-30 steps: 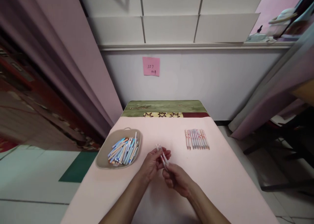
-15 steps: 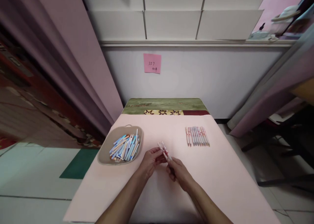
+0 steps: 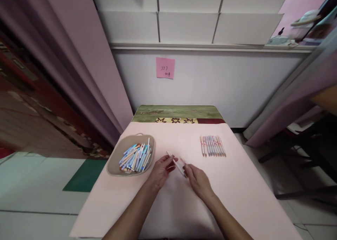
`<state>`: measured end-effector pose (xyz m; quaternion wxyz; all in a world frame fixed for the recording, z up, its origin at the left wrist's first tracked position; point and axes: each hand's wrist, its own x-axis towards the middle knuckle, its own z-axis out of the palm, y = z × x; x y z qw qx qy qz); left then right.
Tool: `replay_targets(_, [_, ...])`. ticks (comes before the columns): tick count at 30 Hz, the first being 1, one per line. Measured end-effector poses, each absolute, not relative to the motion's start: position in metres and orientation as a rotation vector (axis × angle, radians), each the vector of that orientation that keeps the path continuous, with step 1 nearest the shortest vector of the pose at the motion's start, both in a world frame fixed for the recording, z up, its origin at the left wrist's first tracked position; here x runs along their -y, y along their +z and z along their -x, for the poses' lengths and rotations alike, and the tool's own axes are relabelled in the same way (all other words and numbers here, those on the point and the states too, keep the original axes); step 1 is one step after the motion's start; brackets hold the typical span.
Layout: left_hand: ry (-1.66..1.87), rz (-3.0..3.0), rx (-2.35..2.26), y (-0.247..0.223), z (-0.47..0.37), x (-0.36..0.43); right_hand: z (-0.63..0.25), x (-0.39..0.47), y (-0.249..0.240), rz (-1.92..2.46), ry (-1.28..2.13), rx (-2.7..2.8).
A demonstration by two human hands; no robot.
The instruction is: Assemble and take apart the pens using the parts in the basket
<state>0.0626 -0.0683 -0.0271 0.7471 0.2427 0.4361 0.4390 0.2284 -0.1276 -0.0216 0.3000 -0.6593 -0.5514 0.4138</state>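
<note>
Together the left hand (image 3: 161, 169) and right hand (image 3: 198, 178) pinch a slim clear pen (image 3: 176, 164), its long axis slanting between them above the pink counter (image 3: 237, 191).

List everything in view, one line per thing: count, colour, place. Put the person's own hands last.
pen: one, clear with red, held between both hands above the table's middle
row of pens: about ten, pale with red and orange accents, side by side on the table's right
tray: one, beige, on the table's left
loose pens: a pile, mostly blue and white, in the tray
table cover: one, pale pink, over the table
patterned cloth: one, green with a yellow and dark red band, at the table's far end
sticky note: one, pink, on the white wall
curtains: mauve, left and right of the table
left hand: gripping the pen
right hand: gripping the pen
</note>
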Motion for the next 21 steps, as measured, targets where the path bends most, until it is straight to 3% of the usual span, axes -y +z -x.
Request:
replay_targets(2, [0.942, -0.527, -0.892, -0.023, -0.064, 0.07, -0.219, 0.128, -0.026, 1.437, 1.649, 1.113])
replay_targets(5, [0.91, -0.531, -0.826, -0.017, -0.062, 0.073, -0.209, 0.13, -0.037, 1.069, 2.004, 0.643])
replay_targets(8, [0.96, -0.553, -0.897, -0.015, -0.06, 0.074, -0.205, 0.13, -0.046, 1.017, 1.995, 0.558])
replay_targets(13, [1.076, -0.535, -0.963, -0.021, -0.065, 0.072, -0.201, 0.127, -0.043, 1.272, 1.538, 0.783])
replay_targets(18, [1.105, -0.504, -0.949, -0.022, -0.067, 0.068, -0.2, 0.13, -0.038, 1.271, 1.811, 0.62])
replay_targets(21, [1.119, -0.494, -0.943, -0.021, -0.065, 0.067, -0.201, 0.133, -0.039, 1.223, 1.718, 0.597])
